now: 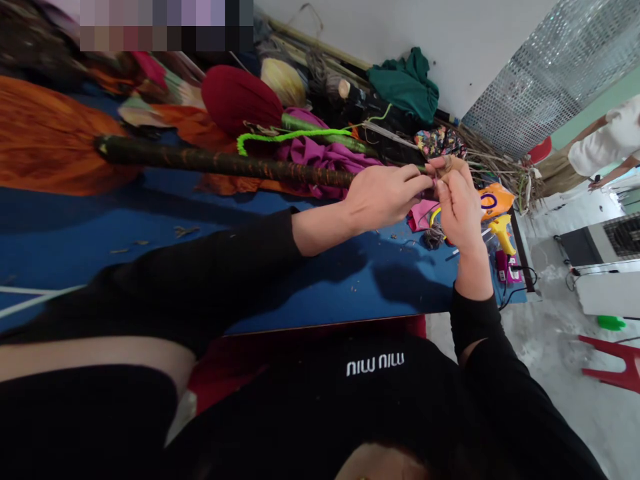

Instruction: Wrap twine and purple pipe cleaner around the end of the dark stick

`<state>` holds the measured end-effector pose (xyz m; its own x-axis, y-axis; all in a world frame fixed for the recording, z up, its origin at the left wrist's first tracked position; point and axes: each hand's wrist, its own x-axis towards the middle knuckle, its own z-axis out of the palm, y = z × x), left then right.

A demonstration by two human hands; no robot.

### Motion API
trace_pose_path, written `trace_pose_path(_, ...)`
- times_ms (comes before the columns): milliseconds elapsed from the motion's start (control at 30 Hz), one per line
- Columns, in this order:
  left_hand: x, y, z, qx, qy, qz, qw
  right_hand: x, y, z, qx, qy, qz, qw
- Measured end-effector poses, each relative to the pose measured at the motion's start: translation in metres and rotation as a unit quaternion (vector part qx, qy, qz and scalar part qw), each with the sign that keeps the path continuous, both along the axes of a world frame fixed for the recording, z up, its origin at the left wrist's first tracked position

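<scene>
A long dark pole (225, 162) with brown bands lies across the table, its left end in gathered orange cloth (50, 137). My left hand (383, 193) is closed at the pole's right part and covers a stretch of it. Meeting it fingertip to fingertip, my right hand (459, 200) is closed in a pinch. A small pinkish bit shows between the fingers, too small to name. Just behind the pole are purple cloth (320, 155) and a bright green fuzzy strip (295, 135). Beneath my hands lie a pink piece (420, 215) and a grey cord bundle (434, 237).
On the blue table (320, 293), a yellow glue gun (503, 233) and a purple power strip (507, 267) with cables sit near the right edge. Cloth, a dark red bundle (240, 100) and twigs (493, 163) crowd the back. Another person (605, 143) is at far right, near a red stool (613, 363).
</scene>
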<state>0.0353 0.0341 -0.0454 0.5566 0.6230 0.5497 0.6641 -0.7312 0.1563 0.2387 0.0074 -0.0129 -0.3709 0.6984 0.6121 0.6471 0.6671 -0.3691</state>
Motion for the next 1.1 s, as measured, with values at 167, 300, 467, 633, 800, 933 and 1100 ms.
trace_pose_path(167, 0.001, 0.004, -0.007, 0.029, -0.011, -0.020, 0.999, -0.005, -0.002, 0.003, -0.007, 0.023, 0.005, 1.000)
trace_pose_path(300, -0.001, 0.003, -0.005, -0.001, -0.059, -0.024, 0.998, 0.005, -0.007, 0.012, -0.044, 0.146, -0.006, 0.988)
trace_pose_path(467, -0.007, 0.001, 0.006, -0.030, -0.083, -0.017, 0.996, 0.063, -0.003, 0.023, -0.138, 0.329, -0.043, 0.933)
trace_pose_path(633, -0.013, -0.003, 0.021, -0.074, -0.082, -0.009, 0.994, 0.109, 0.015, 0.016, -0.125, 0.360, -0.106, 0.918)
trace_pose_path(800, -0.023, -0.007, 0.040, -0.096, -0.102, -0.030, 0.990, 0.109, 0.044, -0.008, -0.083, 0.304, -0.170, 0.934)
trace_pose_path(933, -0.027, -0.007, 0.047, -0.093, -0.106, -0.037, 0.989, 0.081, 0.041, -0.018, -0.089, 0.197, -0.140, 0.966)
trace_pose_path(1100, -0.023, -0.003, 0.043, -0.080, -0.110, -0.037, 0.990, 0.017, 0.010, -0.017, -0.237, 0.225, 0.074, 0.942)
